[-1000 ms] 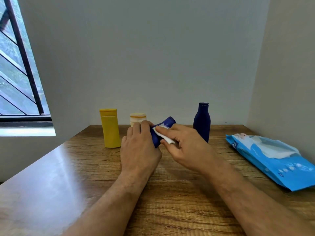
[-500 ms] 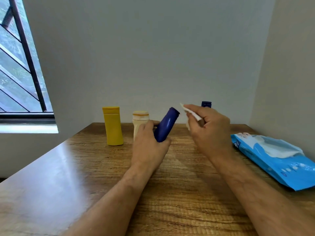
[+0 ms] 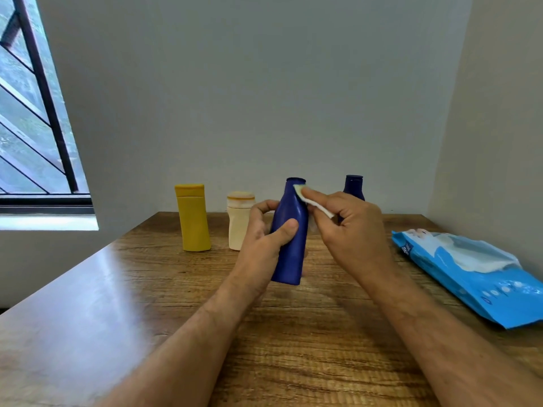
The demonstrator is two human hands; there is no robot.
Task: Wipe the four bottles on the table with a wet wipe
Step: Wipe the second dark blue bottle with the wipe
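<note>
Smooth matt plastic blue bottle (image 3: pixel 289 245), soft white wet wipe (image 3: pixel 316 202), glossy wood-grain table (image 3: pixel 117 304), shiny plastic wipes pack (image 3: pixel 482 277)

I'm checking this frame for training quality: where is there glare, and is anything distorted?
Head view: window light casts a broad pale sheen on the table at its left side, washing out the wood grain there; the wide-angle lens tilts the window bars and the right wall's corner; the held blue bottle and both hands look sharp.
</note>
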